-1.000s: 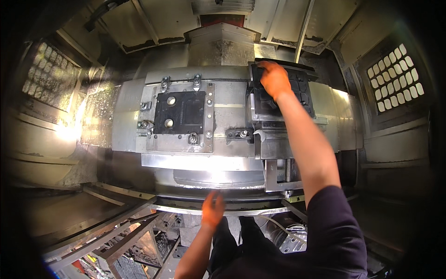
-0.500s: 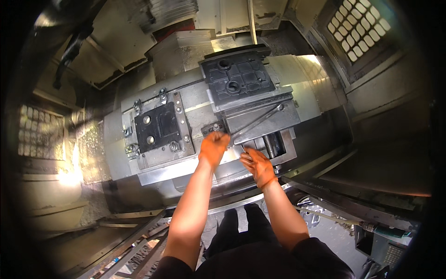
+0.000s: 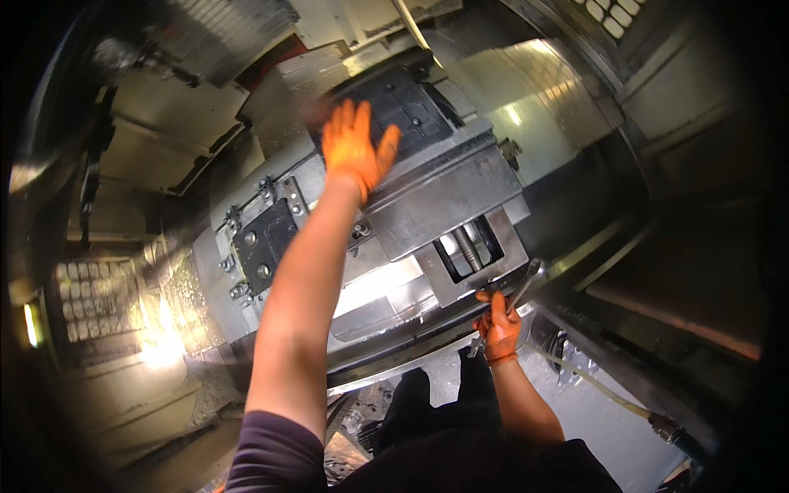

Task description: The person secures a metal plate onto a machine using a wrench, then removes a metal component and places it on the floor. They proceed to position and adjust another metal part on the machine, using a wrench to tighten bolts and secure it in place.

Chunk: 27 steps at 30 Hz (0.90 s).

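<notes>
My left hand (image 3: 355, 148), in an orange glove, is stretched out over the left part of a dark moulded plate (image 3: 415, 115) with its fingers spread. Whether the palm touches the plate cannot be made out. The plate sits at the far side of a grey machine vise (image 3: 440, 201), whose threaded screw (image 3: 467, 249) shows in an opening at the near end. Below that end, my right hand (image 3: 500, 333), also gloved in orange, is closed around a metal wrench (image 3: 526, 283). One wrench end points up and right, the other sticks out below the fingers.
A second dark plate (image 3: 267, 240) is held by several clamps on the left of the machine table, partly behind my left forearm. Metal walls with lattice windows (image 3: 94, 304) enclose the space. A pale hose (image 3: 592, 382) runs along the lower right.
The wrench has left the vise top and is now in my right hand, which has drawn back toward me. My left hand has moved forward over the dark plate and opened. The view has shifted.
</notes>
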Each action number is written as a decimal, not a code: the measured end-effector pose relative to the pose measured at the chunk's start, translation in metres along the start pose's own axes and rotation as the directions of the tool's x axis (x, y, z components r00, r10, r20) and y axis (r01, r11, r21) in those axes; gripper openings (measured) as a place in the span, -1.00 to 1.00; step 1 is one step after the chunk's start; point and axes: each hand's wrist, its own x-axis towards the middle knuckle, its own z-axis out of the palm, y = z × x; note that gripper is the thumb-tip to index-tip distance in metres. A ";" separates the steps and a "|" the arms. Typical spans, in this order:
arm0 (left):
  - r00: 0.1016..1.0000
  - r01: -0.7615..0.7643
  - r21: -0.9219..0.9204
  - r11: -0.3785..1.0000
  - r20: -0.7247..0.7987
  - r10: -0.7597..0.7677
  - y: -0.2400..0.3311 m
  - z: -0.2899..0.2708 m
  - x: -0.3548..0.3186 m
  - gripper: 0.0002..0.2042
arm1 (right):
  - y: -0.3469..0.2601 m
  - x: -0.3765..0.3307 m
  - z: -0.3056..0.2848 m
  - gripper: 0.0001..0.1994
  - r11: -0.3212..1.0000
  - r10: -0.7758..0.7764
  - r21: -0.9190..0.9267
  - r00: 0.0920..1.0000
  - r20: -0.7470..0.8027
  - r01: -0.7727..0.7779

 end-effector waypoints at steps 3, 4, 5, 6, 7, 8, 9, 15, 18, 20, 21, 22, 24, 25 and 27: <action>0.983 0.019 0.196 0.980 0.174 -0.054 -0.021 0.040 0.024 -0.34 | 0.058 0.006 -0.025 -0.70 0.989 -0.082 -0.140 0.971 -0.223 0.052; 0.967 0.030 0.178 0.984 0.244 -0.074 -0.020 0.043 0.030 -0.35 | 0.089 0.013 -0.036 -0.71 0.966 -0.242 -0.149 0.940 -0.242 0.210; 0.982 0.005 0.235 0.972 0.185 -0.050 -0.037 0.052 0.026 -0.37 | 0.112 0.014 -0.036 -0.73 0.968 -0.243 -0.139 0.927 -0.287 0.211; 0.993 -0.011 0.282 0.959 0.117 -0.023 -0.046 0.064 0.024 -0.38 | 0.127 0.018 -0.037 -0.74 0.966 -0.254 -0.138 0.909 -0.331 0.220; 0.992 -0.009 0.277 0.961 0.120 -0.025 -0.042 0.067 0.024 -0.39 | 0.155 0.029 -0.040 -0.75 0.954 -0.296 -0.169 0.876 -0.381 0.249; 0.994 -0.011 0.279 0.960 0.103 -0.019 -0.033 0.063 0.028 -0.39 | 0.179 0.041 -0.037 -0.76 0.938 -0.346 -0.190 0.839 -0.421 0.291; 0.994 -0.001 0.262 0.965 0.102 -0.027 -0.035 0.063 0.030 -0.39 | 0.189 0.047 -0.022 -0.76 0.941 -0.338 -0.153 0.805 -0.487 0.303; 0.993 0.023 0.238 0.971 0.111 -0.051 -0.038 0.061 0.033 -0.36 | 0.205 0.068 0.020 -0.66 0.881 -0.463 -0.352 0.727 -0.506 0.316; 0.992 0.023 0.240 0.970 0.113 -0.052 -0.041 0.063 0.034 -0.37 | 0.197 0.081 0.030 -0.66 0.899 -0.378 -0.408 0.745 -0.549 0.155; 0.993 0.023 0.239 0.971 0.106 -0.049 -0.040 0.066 0.035 -0.37 | 0.200 0.089 0.030 -0.66 0.866 -0.423 -0.476 0.733 -0.532 0.155; 0.993 0.022 0.237 0.971 0.104 -0.048 -0.040 0.067 0.034 -0.37 | 0.198 0.088 0.033 -0.64 0.867 -0.421 -0.477 0.726 -0.544 0.146; 0.994 0.023 0.235 0.972 0.101 -0.048 -0.039 0.068 0.034 -0.37 | 0.196 0.084 0.035 -0.63 0.885 -0.369 -0.448 0.777 -0.509 0.127; 0.994 0.018 0.232 0.973 0.100 -0.042 -0.035 0.070 0.033 -0.38 | 0.192 0.070 0.038 -0.61 0.914 -0.269 -0.395 0.864 -0.426 0.089; 0.995 0.021 0.234 0.972 0.094 -0.044 -0.035 0.069 0.032 -0.38 | 0.180 0.062 0.048 -0.58 0.825 -0.396 -0.539 0.853 -0.339 0.168; 0.996 0.009 0.242 0.970 0.079 -0.029 -0.036 0.066 0.030 -0.39 | 0.160 0.051 0.055 -0.54 0.989 0.082 -0.089 0.943 -0.322 -0.117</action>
